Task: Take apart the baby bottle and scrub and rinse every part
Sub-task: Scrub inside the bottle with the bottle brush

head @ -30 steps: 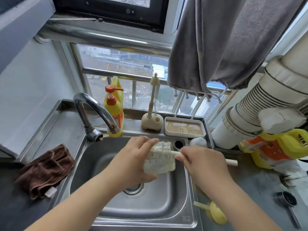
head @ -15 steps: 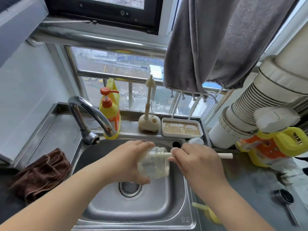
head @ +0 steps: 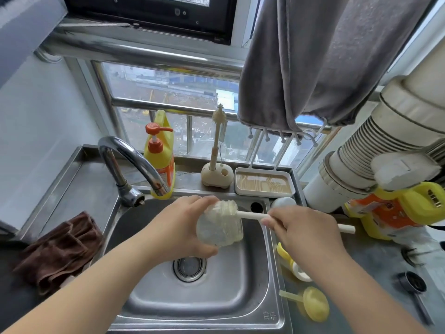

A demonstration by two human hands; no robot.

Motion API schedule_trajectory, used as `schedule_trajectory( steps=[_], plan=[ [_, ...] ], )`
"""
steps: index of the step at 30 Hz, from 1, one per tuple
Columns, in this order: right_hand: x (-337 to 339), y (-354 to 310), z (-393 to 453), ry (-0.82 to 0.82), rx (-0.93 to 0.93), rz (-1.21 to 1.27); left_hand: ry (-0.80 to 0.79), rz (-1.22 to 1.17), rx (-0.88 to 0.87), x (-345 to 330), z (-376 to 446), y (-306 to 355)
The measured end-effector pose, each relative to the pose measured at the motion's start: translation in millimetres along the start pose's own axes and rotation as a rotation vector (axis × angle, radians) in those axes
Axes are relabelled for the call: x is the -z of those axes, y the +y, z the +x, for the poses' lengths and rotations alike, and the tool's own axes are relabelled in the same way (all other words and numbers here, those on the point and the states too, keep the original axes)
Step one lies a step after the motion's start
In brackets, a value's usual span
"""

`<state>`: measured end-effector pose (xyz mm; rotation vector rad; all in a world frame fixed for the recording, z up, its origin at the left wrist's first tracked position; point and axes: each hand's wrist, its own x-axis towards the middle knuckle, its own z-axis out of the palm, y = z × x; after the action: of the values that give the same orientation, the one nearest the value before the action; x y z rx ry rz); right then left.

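Observation:
Above the steel sink, my left hand grips the clear bottle body, tilted with its mouth toward the right. My right hand holds the cream handle of a bottle brush; its bristled head is inside the bottle. The handle's end sticks out past my right hand. On the counter right of the sink lie a yellow straw part, and a yellow and white collar piece partly hidden by my right arm.
The faucet arches over the sink's back left, with no water seen running. Behind stand a yellow soap bottle, a thin brush in a stand and a white tray. A brown cloth lies left. A yellow detergent jug stands right.
The brush has slid outward, so more handle shows between the bottle mouth and my right hand. The view has shifted, and the bottle parts on the right counter show more fully.

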<state>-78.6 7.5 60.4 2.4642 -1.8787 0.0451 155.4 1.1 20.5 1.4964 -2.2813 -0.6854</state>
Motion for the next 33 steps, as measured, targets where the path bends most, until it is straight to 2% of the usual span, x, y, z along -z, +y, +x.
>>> schedule_trajectory(
  steps=[4,7,11,15,20,24,26,28,31,33],
  plan=[
    [-11.0,-17.6,5.1,-0.08,0.039,0.028,-0.034,0.014,-0.008,-4.2,0.8,-1.4],
    [-8.6,-6.3,3.6,-0.063,-0.026,0.049,0.003,0.018,0.028,-0.2,-2.7,-16.5],
    [-14.0,-20.7,7.0,-0.107,0.024,0.046,-0.049,0.05,-0.024,-7.5,-1.9,-2.8],
    [-8.2,-7.7,5.0,-0.121,-0.054,0.088,0.002,0.038,0.019,-0.8,-4.2,-16.3],
    [-9.9,-22.3,5.7,-0.184,-0.014,0.089,-0.041,0.053,-0.049,-7.6,-3.7,-0.5],
    [-4.9,-11.6,0.1,-0.159,-0.089,0.121,0.021,0.052,-0.026,0.1,-6.5,-9.5],
    [-3.9,-16.2,0.3,-0.178,-0.064,0.105,0.0,0.055,-0.047,-3.9,-5.9,-1.6],
    [-3.8,-23.4,1.3,-0.141,-0.038,0.089,0.026,0.071,-0.085,-8.4,-5.4,1.3],
    [-3.6,-19.8,-0.1,0.063,0.017,-0.041,0.138,0.034,-0.105,-12.1,-6.7,-7.0],
    [-7.6,-14.6,-1.6,0.198,0.046,-0.083,0.095,0.023,-0.109,-16.0,-11.1,-4.6]
  ],
)
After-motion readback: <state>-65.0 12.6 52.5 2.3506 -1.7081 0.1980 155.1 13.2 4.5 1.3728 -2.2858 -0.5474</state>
